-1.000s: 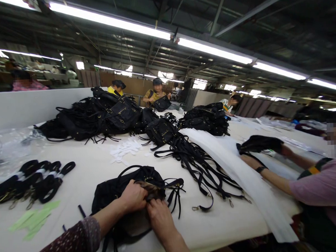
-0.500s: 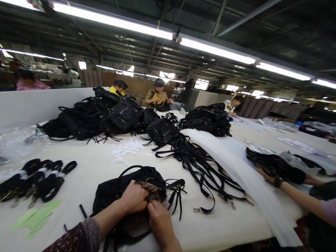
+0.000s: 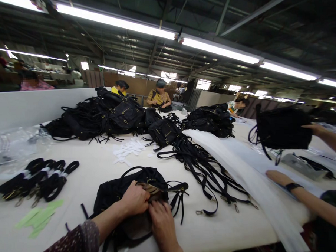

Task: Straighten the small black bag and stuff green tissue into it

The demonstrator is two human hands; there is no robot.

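Note:
A black handbag (image 3: 109, 191) lies in front of me, its zipped mouth open and its brownish lining showing. My left hand (image 3: 135, 198) is closed, fingers curled on the edge of the opening. On the near side of the mouth, my right hand (image 3: 162, 217) is bent over the edge, its fingertips partly hidden by the lining. Both hands nearly meet at the opening. The bag's handle arches up behind them, and a tassel (image 3: 181, 203) hangs off its right end.
Bundled straps (image 3: 52, 179) and green paper slips (image 3: 40, 219) lie left. Behind are white tags (image 3: 128, 149), a black bag pile (image 3: 100, 114) and loose straps (image 3: 206, 176). White sheeting (image 3: 237, 178) runs along the right. A co-worker's hand (image 3: 280, 177) rests there; their other holds up a black bag (image 3: 285, 128).
My right hand's fingers have spread a little at the bag's mouth; my left hand stays almost still. At right, the co-worker has lifted a black bag off the table.

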